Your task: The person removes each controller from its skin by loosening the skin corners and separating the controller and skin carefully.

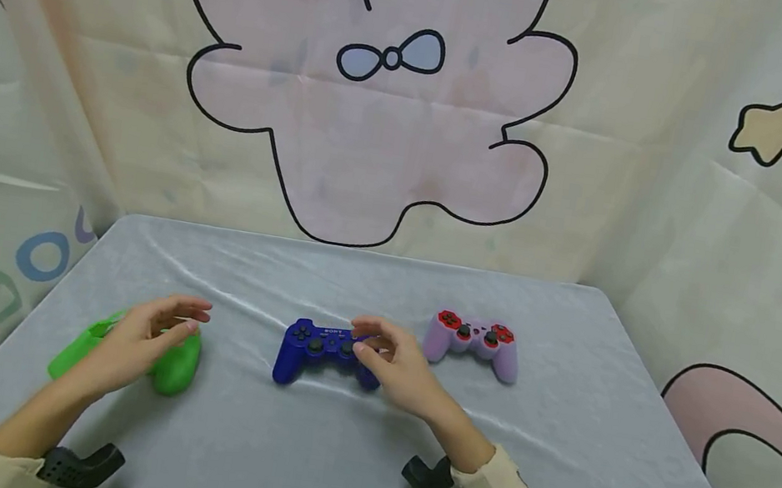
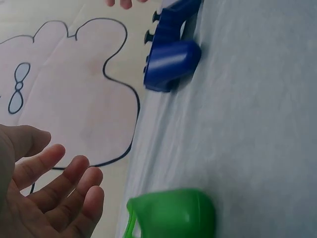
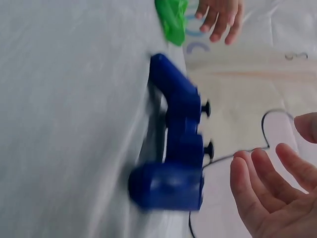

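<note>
A blue game controller (image 1: 315,348) lies at the middle of the table, its two thumbsticks facing up. My right hand (image 1: 403,366) is over its right end, fingers loosely bent and holding nothing; the right wrist view shows a gap between the fingertips (image 3: 241,168) and the blue controller (image 3: 183,134). On the left, my left hand (image 1: 138,337) hovers above a bright green controller-shaped thing (image 1: 176,364), partly hidden beneath it. Its fingers are relaxed, and in the left wrist view nothing lies between the left fingers (image 2: 79,168) and thumb.
A lilac controller with red buttons (image 1: 473,342) lies farther back, right of the blue one. Pale blue-grey cloth covers the table (image 1: 328,462). Printed curtains (image 1: 375,149) hang behind and at both sides. Each wrist wears a black device (image 1: 428,477).
</note>
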`<state>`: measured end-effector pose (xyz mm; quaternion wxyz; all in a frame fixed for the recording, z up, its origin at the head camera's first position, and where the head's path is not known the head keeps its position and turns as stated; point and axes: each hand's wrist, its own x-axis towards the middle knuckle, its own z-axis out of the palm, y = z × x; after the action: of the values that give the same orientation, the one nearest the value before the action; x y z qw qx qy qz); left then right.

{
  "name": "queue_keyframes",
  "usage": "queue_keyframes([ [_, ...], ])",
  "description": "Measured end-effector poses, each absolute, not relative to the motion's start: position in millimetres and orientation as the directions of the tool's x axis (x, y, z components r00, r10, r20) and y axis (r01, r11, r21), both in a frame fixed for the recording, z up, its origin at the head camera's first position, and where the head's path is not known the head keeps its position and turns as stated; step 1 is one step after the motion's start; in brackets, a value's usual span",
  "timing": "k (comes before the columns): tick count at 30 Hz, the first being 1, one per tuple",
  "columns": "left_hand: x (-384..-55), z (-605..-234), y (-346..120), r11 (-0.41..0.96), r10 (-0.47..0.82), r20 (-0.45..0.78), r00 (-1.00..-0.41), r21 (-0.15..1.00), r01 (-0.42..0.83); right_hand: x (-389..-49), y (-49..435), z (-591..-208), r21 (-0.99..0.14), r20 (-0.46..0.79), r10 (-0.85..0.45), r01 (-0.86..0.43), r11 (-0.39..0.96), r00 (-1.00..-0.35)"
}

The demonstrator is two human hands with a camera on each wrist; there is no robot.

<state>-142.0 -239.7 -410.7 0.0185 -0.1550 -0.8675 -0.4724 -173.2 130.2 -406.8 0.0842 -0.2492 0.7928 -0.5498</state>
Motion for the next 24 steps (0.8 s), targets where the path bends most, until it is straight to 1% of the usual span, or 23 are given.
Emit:
queue_keyframes([
  [4, -143.8, -414.1, -224.1, 0.477, 0.266, 0.162, -0.950, 0.834, 0.276, -177.7, 145.1, -414.4, -0.916, 0.142, -0.418, -0.279, 0.287, -0.897],
  [8, -147.4, -420.2, -209.8, 0.443, 0.285, 0.147, -0.947, 0.856, 0.266, -180.1, 154.7, -424.8, -0.913, 0.116, -0.392, -0.253, 0.321, -0.913],
  [18, -157.2, -437.3, -177.0, 0.368, 0.333, 0.092, -0.939, 0.904, 0.219, -188.3, 164.6, -444.4, -0.915, 0.054, -0.420, -0.213, 0.342, -0.906],
  [24, -161.4, -447.3, -166.1, 0.313, 0.374, 0.018, -0.927, 0.939, 0.144, -193.8, 168.2, -447.9, -0.939, 0.018, -0.476, -0.178, 0.294, -0.879],
])
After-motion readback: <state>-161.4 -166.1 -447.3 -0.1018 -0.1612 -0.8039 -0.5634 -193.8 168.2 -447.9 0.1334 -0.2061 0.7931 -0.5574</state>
